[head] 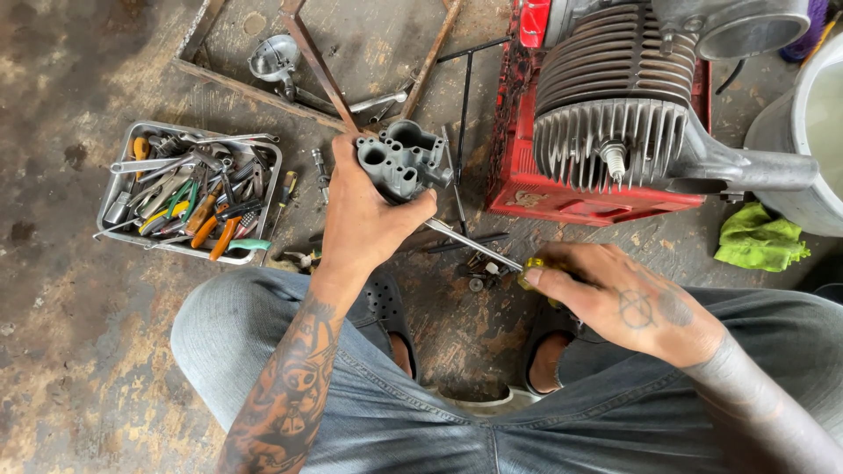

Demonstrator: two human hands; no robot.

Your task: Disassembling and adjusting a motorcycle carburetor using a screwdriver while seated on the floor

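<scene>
Grey carburetor body point(404, 162) sits gripped in your left hand point(364, 219) above the floor; your right hand point(615, 294) grips the yellow-handled screwdriver point(492, 250). Keep its tip square, body steady.

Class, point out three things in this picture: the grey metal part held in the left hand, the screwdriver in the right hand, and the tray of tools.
grey metal part point(402, 160), head view, on its ported top face.
screwdriver point(474, 244), head view, mid-shaft.
tray of tools point(276, 167), head view, right rim.
</scene>
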